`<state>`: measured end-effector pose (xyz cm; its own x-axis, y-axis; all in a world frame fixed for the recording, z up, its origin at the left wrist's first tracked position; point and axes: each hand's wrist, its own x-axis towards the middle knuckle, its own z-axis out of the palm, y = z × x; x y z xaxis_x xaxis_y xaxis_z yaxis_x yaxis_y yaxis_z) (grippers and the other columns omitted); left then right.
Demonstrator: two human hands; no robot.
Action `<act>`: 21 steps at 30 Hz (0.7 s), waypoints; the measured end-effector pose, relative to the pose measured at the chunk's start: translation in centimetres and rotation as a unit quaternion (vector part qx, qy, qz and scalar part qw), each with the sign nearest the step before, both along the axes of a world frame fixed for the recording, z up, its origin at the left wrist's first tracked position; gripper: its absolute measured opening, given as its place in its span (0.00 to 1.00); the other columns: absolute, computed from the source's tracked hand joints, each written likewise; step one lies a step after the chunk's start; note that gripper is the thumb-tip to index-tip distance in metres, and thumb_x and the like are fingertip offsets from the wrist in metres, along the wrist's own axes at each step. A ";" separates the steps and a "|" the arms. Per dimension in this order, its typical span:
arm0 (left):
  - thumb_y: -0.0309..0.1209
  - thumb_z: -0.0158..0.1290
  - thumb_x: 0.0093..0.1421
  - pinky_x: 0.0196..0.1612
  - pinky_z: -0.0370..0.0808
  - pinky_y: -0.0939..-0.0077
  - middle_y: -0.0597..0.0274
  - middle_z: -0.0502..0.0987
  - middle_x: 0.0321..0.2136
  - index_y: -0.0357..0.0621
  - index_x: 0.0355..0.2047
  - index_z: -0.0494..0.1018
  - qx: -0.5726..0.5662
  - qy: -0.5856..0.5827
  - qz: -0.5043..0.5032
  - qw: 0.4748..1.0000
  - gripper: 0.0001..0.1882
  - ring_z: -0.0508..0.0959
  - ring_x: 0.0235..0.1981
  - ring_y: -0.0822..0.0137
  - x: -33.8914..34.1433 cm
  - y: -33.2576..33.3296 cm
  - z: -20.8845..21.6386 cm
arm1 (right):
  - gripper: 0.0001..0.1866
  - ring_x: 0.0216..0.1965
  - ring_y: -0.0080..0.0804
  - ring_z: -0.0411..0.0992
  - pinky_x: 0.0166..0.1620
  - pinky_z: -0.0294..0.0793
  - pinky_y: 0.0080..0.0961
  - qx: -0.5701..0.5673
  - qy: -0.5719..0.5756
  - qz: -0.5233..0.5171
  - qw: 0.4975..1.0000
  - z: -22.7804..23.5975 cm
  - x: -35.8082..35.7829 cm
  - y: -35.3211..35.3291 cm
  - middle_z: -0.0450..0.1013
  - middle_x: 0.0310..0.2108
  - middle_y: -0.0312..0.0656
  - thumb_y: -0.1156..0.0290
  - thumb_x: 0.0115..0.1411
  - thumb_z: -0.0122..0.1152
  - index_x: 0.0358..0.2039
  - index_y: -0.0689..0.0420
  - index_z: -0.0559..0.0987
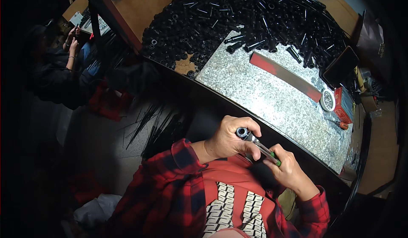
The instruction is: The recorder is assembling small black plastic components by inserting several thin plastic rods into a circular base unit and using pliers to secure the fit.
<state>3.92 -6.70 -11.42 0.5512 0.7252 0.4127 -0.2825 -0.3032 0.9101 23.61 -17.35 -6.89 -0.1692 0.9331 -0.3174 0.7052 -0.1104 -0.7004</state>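
My left hand [227, 141] is closed around a dark tube-shaped part [242, 132], its round hollow end facing up between thumb and forefinger. My right hand [290, 169] grips a pair of pliers [264, 149] with green on the handles. The metal jaws reach to the tube beside my left thumb; whether they clamp it is hidden by my fingers. Both hands are close together in front of my chest, just off the near edge of the speckled work board [272, 98].
A large heap of black tubular parts [238, 8] covers the bench's far side. On the board lie a long red-and-grey bar [284, 76], a white bowl of small metal pieces [327, 100], a red box [342, 106] and an orange-handled tool [342, 125]. Another person [59, 68] works at far left.
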 end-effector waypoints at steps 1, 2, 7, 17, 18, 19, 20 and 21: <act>0.54 0.66 0.34 0.23 0.68 0.83 0.67 0.75 0.20 0.40 0.28 0.75 0.000 -0.001 0.000 1.000 0.31 0.74 0.19 0.76 0.3 0.0 -0.1 | 0.14 0.30 0.56 0.72 0.31 0.71 0.39 0.000 -0.001 0.000 1.000 -0.5 0.1 -0.1 0.72 0.25 0.53 0.70 0.55 0.62 0.36 0.62 0.68; 0.53 0.67 0.35 0.23 0.66 0.84 0.69 0.72 0.18 0.40 0.30 0.75 0.006 -0.016 0.017 1.000 0.31 0.71 0.19 0.78 0.6 -0.1 -0.4 | 0.12 0.28 0.57 0.72 0.30 0.71 0.40 0.053 -0.022 -0.004 0.998 -1.1 0.4 -0.2 0.72 0.24 0.54 0.71 0.55 0.61 0.34 0.62 0.68; 0.50 0.68 0.38 0.21 0.54 0.85 0.77 0.56 0.14 0.38 0.40 0.73 -0.028 -0.004 0.035 0.999 0.34 0.56 0.17 0.84 0.5 0.1 -0.4 | 0.09 0.25 0.57 0.70 0.27 0.68 0.44 0.174 -0.152 -0.020 0.973 -2.0 2.1 -0.1 0.69 0.22 0.54 0.72 0.57 0.59 0.32 0.61 0.68; 0.53 0.65 0.35 0.22 0.56 0.88 0.79 0.56 0.14 0.35 0.48 0.65 -0.003 0.050 0.041 0.998 0.45 0.59 0.18 0.86 -0.6 -0.6 0.3 | 0.05 0.30 0.58 0.71 0.31 0.69 0.44 0.289 -0.301 -0.199 0.887 0.9 13.3 4.9 0.72 0.24 0.56 0.75 0.54 0.58 0.32 0.59 0.74; 0.54 0.64 0.34 0.21 0.57 0.88 0.79 0.55 0.14 0.33 0.48 0.64 -0.021 0.047 0.018 0.998 0.46 0.59 0.17 0.86 -0.6 -0.8 0.4 | 0.05 0.31 0.59 0.71 0.32 0.69 0.45 0.272 -0.317 -0.216 0.882 1.2 14.9 5.6 0.73 0.25 0.56 0.75 0.54 0.58 0.31 0.61 0.74; 0.55 0.64 0.35 0.21 0.57 0.88 0.79 0.55 0.14 0.33 0.48 0.63 -0.017 0.054 0.005 0.998 0.47 0.60 0.17 0.86 -0.7 -1.0 0.9 | 0.06 0.32 0.59 0.71 0.34 0.70 0.46 0.249 -0.339 -0.215 0.882 1.6 16.0 6.3 0.73 0.26 0.57 0.73 0.54 0.57 0.31 0.61 0.74; 0.55 0.63 0.35 0.21 0.57 0.88 0.79 0.55 0.14 0.32 0.49 0.63 -0.013 0.064 -0.003 0.998 0.48 0.60 0.17 0.85 -0.8 -1.2 1.3 | 0.06 0.32 0.58 0.72 0.36 0.70 0.46 0.227 -0.355 -0.210 0.882 1.7 16.8 7.0 0.73 0.27 0.57 0.72 0.54 0.57 0.30 0.62 0.75; 0.56 0.63 0.35 0.21 0.56 0.88 0.78 0.55 0.14 0.32 0.49 0.62 -0.012 0.063 -0.014 0.998 0.49 0.60 0.17 0.85 -1.0 -1.3 1.7 | 0.06 0.32 0.58 0.72 0.36 0.70 0.46 0.228 -0.359 -0.215 0.879 1.9 17.2 7.4 0.73 0.27 0.57 0.72 0.54 0.57 0.30 0.62 0.75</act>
